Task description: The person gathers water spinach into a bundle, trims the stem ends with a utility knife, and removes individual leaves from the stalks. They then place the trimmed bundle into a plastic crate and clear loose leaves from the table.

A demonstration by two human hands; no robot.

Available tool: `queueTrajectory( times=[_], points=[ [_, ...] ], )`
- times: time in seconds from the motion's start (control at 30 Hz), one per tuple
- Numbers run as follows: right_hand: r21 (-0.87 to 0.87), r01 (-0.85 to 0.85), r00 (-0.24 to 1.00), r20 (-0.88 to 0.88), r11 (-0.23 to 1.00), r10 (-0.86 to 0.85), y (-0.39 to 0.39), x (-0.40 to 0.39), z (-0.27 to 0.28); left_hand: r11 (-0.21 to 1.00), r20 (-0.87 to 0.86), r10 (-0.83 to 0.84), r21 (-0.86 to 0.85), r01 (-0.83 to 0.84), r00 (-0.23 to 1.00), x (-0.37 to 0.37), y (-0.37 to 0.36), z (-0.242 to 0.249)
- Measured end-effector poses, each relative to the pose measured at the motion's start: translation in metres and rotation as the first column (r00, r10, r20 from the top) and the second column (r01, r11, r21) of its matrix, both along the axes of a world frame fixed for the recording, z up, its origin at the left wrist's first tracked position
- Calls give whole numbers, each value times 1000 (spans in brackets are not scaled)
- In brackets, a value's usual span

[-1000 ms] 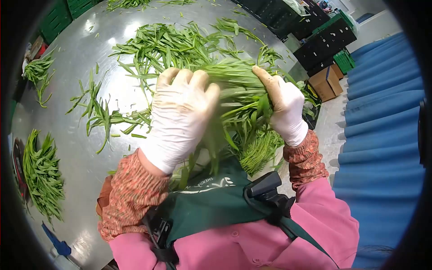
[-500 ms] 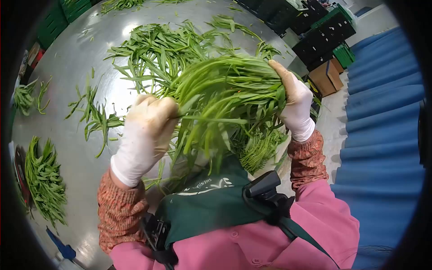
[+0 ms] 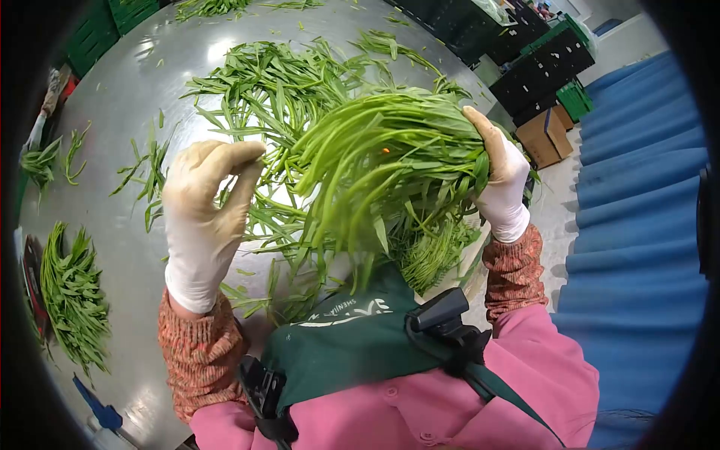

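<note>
A large bunch of long green leafy stems (image 3: 397,150) is gripped at its right end by my right hand (image 3: 499,169), in a whitish glove. Its cut stems fan out to the left and droop. My left hand (image 3: 214,195), gloved too, is raised over the metal table (image 3: 135,247), left of the bunch and apart from it. Its thumb and forefinger curve toward each other with a gap between them, and nothing shows in it. Behind lies a loose heap of the same greens (image 3: 262,79). Under the held bunch is another pile of stems (image 3: 439,251).
A neat bundle of greens (image 3: 73,300) and a blue tool (image 3: 101,405) lie at the left. Dark crates (image 3: 544,71) and a cardboard box (image 3: 544,140) stand at the upper right, near a blue curtain (image 3: 637,225). Green crates (image 3: 90,37) are at the upper left.
My left hand has moved left, away from the bunch, and its fingers have parted. My right hand has stayed nearly in place with the bunch.
</note>
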State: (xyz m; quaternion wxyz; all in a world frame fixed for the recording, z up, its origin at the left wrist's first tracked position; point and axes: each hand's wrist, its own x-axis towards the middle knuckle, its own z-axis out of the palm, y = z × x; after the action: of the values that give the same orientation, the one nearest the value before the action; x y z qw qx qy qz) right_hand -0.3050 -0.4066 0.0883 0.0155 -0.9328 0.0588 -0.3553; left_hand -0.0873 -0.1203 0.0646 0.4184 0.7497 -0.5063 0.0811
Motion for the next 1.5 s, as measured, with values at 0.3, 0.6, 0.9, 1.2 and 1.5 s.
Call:
queueTrajectory(
  times=[0.3, 0.6, 0.9, 1.2, 1.5],
  points=[
    [29, -143, 987, -74, 989, 145, 24, 8, 2, 840, -317, -543, -198, 505, 778, -10, -37, 9],
    [-46, -87, 994, -65, 995, 84, 12, -2, 1, 900, -552, -409, -374, 223, 727, -9, 2, 5],
    [-218, 25, 996, -83, 976, -44, 4, -9, 2, 928, -659, -182, -361, -95, 730, -7, 38, 11],
    [-271, -15, 998, -59, 963, -1, 23, -1, 3, 997, 218, -67, 48, 58, 974, -48, -33, -2],
    [-335, -17, 994, 98, 942, 53, 0, -21, -4, 999, -295, 11, -42, -24, 955, -18, 14, 6]
  ],
)
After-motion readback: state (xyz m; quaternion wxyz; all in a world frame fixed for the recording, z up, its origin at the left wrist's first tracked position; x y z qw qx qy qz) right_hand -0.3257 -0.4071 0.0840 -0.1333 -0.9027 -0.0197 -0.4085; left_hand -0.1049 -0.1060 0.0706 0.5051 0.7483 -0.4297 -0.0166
